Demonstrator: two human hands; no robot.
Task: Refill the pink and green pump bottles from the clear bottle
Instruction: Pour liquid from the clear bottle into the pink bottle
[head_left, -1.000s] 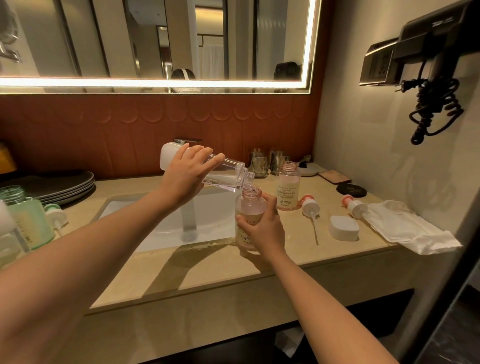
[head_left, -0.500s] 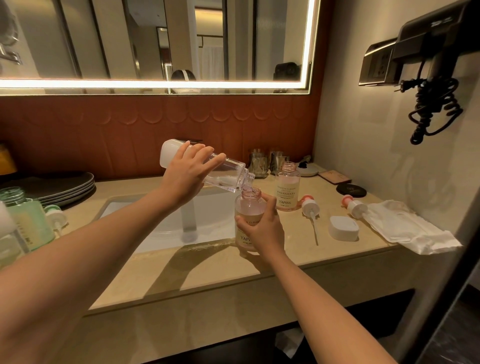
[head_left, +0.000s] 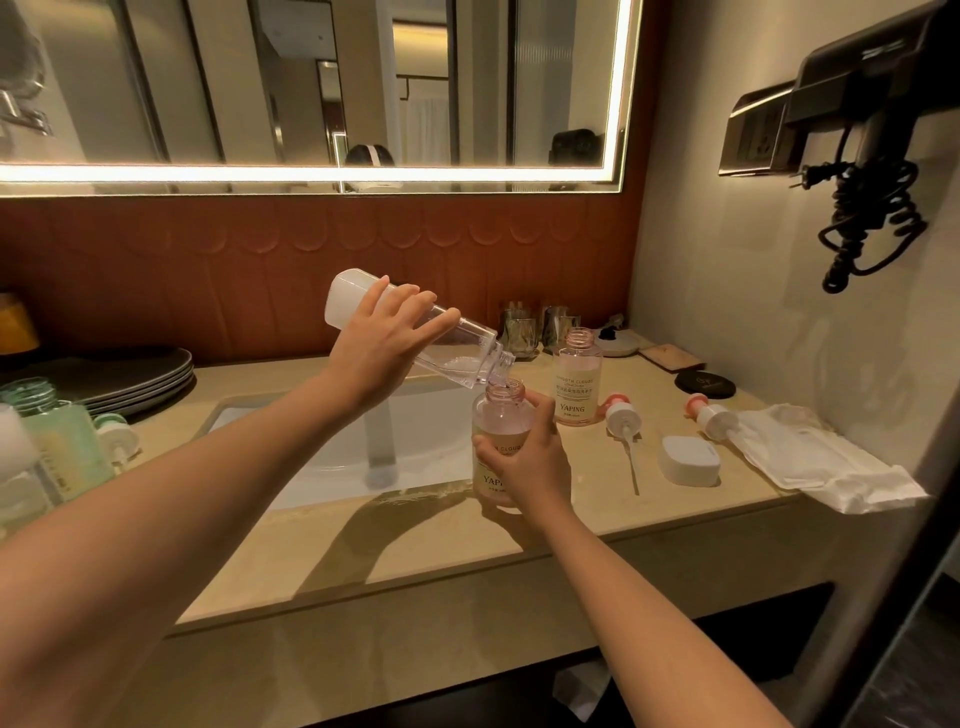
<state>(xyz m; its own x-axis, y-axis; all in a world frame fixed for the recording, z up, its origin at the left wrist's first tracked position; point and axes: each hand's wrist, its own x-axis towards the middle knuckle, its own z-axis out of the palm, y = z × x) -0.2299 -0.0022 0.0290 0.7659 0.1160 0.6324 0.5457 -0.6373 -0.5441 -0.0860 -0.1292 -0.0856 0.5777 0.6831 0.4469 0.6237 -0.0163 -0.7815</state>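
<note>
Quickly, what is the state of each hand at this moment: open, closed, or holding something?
The left hand holds the clear bottle, tilted to pour.
The right hand holds the pink bottle upright.

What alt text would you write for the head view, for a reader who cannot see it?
The left hand tilts a clear bottle, its mouth at the open neck of a pink bottle that the right hand holds upright at a bathroom counter. A second open pink bottle and two pump heads are to the right; a green bottle stands far left.
</note>
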